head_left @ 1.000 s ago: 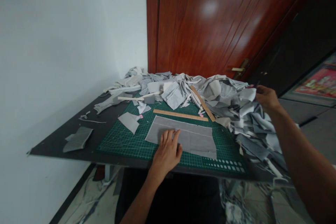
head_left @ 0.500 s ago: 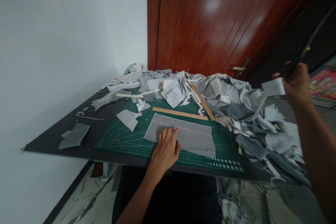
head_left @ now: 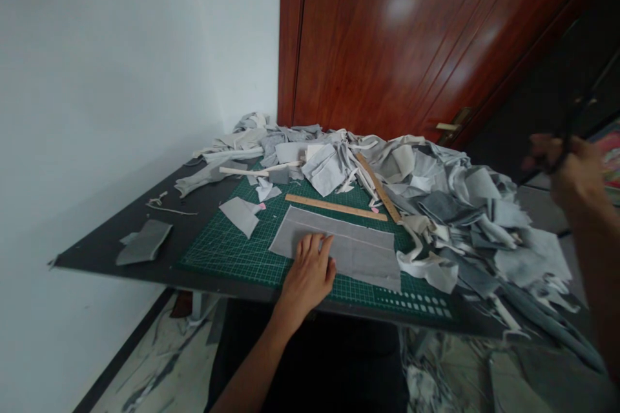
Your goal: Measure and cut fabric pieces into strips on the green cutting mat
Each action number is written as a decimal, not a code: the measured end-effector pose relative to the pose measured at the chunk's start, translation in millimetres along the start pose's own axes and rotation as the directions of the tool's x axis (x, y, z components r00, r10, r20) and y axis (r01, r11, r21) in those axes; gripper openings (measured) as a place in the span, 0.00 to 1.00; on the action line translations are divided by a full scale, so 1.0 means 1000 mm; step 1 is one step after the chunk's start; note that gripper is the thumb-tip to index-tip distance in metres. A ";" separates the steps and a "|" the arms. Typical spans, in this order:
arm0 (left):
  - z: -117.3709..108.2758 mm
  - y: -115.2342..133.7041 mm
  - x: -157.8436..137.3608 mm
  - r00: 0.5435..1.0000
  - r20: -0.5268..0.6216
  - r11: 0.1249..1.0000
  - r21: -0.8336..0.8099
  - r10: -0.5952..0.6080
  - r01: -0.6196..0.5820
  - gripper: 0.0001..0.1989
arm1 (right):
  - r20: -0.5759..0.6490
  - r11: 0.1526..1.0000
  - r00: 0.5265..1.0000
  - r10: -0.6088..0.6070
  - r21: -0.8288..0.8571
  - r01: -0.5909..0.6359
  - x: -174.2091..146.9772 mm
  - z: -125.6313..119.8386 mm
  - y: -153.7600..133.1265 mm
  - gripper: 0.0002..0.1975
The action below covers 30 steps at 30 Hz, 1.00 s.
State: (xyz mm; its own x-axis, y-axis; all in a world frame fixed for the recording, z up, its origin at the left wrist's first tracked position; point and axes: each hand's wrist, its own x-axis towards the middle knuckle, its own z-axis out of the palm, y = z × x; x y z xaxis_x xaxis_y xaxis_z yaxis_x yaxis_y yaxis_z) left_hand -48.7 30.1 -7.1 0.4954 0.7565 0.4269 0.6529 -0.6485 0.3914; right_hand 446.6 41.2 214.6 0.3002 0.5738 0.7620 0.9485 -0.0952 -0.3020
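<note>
My left hand [head_left: 312, 269] rests on a grey fabric rectangle [head_left: 361, 248], its fingers laid on the cloth and holding nothing. A pale line runs along the fabric's length. Far to the right, raised above the table's side, my right hand [head_left: 578, 164] grips dark scissors [head_left: 576, 117]; both are smeared by motion and dim against the background. Beneath the fabric lies a green cutting mat [head_left: 223, 251]. A wooden ruler [head_left: 336, 207] sits just beyond the fabric's far edge. Beside its right end is a crumpled pale scrap [head_left: 431, 269].
A heap of grey and white cloth pieces [head_left: 445, 174] covers the table's back and right side. A second ruler [head_left: 378, 187] slants among them. Small scraps [head_left: 241, 216] and a folded grey piece [head_left: 145, 243] lie left. A wooden door [head_left: 387, 45] stands behind.
My right hand has swung farther right with the scissors, and the pale scrap is gone from it. A pale scrap now lies right of the fabric. My left hand stays on the fabric.
</note>
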 end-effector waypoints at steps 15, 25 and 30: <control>0.002 0.000 0.001 1.000 0.005 1.000 0.022 -0.004 0.004 0.25 | 0.964 0.560 0.158 0.214 0.012 -0.828 -0.177 0.031 -0.037 0.22; 0.002 -0.001 -0.001 1.000 0.008 1.000 0.001 -0.021 0.021 0.25 | 0.961 0.302 0.174 0.217 0.103 -0.948 -0.150 0.076 -0.037 0.18; 0.000 0.000 0.000 0.999 0.033 0.999 -0.001 -0.042 0.042 0.25 | 0.953 0.111 0.165 0.253 0.141 -0.984 -0.143 0.101 -0.046 0.22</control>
State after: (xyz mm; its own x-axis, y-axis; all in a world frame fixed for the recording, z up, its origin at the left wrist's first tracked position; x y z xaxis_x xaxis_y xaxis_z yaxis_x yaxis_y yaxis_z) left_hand -48.2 29.7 -7.3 0.4862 0.7856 0.3827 0.6729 -0.6160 0.4095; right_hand 349.5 45.4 61.9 0.1933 0.8461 -0.4967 -0.2039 -0.4606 -0.8639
